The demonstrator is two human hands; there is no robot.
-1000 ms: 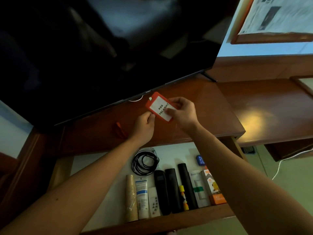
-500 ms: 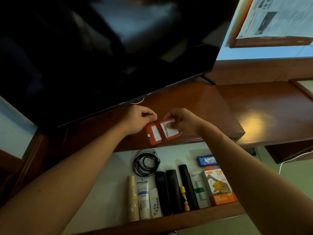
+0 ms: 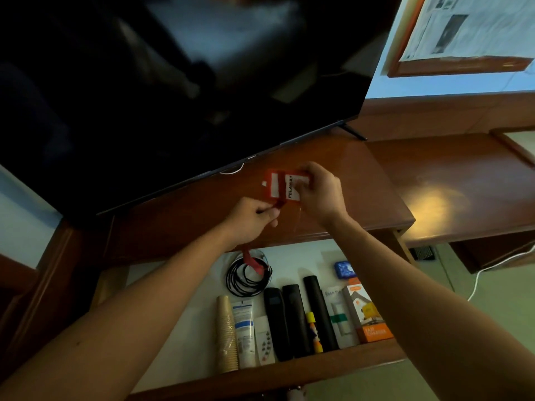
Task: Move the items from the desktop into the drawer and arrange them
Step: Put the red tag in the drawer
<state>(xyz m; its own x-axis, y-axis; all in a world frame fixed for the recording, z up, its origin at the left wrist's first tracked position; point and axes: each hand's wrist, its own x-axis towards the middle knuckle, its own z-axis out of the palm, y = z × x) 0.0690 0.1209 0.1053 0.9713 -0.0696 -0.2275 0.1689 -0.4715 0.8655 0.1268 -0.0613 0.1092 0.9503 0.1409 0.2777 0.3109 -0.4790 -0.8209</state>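
— What have you got in your hands?

— My right hand pinches the red card holders, two tags held side by side above the desk, just in front of the lower edge of the dark TV screen. One carries a white label reading "PELAWAT". My left hand is curled round the red strap that comes off the bottom of the holders; the loose end of it hangs down under my wrist, over the open drawer.

— So the tags are not in the drawer?

— No, they are in the air over the desk, touching nothing but my fingers.

— What lies in the drawer?

— A coil of black cable near the back, with the strap's end dangling in front of it. Along the front wall runs a row: a stack of paper cups lying on its side, a white tube, a small white remote, two black remotes, a yellow marker, a long black cylinder, a white box with a green band and an orange charger box. A small blue pack sits behind the orange box.

— Anything else around?

— A framed paper on the wall to the right, and a white cord trailing to the floor under the lower side desk.
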